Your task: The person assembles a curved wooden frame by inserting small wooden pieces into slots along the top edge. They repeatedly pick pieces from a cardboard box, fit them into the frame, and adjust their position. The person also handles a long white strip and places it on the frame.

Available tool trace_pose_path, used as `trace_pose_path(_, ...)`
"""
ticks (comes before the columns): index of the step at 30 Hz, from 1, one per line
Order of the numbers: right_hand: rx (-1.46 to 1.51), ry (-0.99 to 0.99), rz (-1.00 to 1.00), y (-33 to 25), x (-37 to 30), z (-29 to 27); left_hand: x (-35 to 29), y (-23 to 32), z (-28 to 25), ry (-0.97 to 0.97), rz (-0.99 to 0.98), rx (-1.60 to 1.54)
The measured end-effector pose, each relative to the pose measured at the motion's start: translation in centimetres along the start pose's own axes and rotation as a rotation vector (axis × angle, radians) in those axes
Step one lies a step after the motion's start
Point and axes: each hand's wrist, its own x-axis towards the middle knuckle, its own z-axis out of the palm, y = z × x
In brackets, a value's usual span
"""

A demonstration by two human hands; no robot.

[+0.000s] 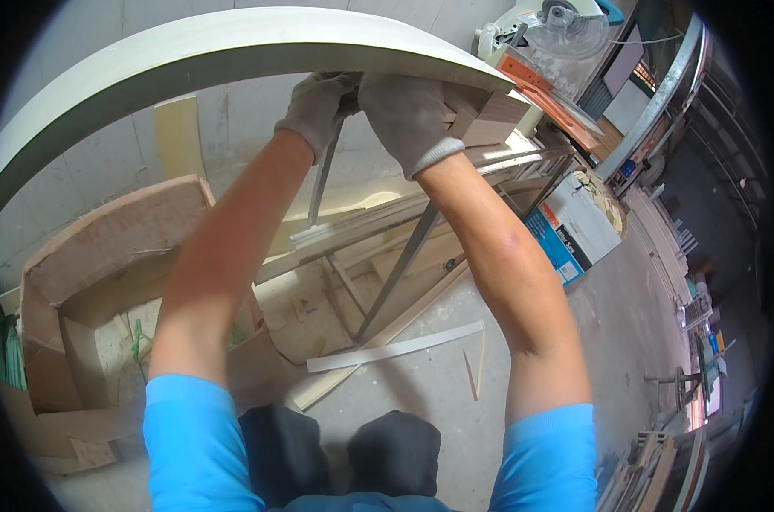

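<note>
A long curved panel, white on top with a grey edge, arches across the far side in front of me. At its underside, my gloved left hand has its fingers bent in; what they hold is hidden. Close to its right, my gloved right hand reaches up against the same edge, its fingers out of sight. Just right of that hand are stacked wooden blocks beneath the panel's right end. Thin metal legs of a stand slope down below my hands.
A curved wooden shell stands on the floor at left. A white strip and thin wood slivers lie on the concrete. To the right is a blue-and-white box. A mitre saw stands at the far right, near orange rails.
</note>
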Motion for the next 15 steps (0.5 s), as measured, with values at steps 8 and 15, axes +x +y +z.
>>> trace_pose_path(8,-0.07,-0.035,-0.114,-1.3,-6.8,-6.3,-1.8,1.1,-1.1,0.03,0.027,0.241)
trace_pose_path(15,0.21,-0.197,-0.073,-2.1,-15.5,-8.0,-4.8,1.5,-11.2,-0.103,0.074,0.737)
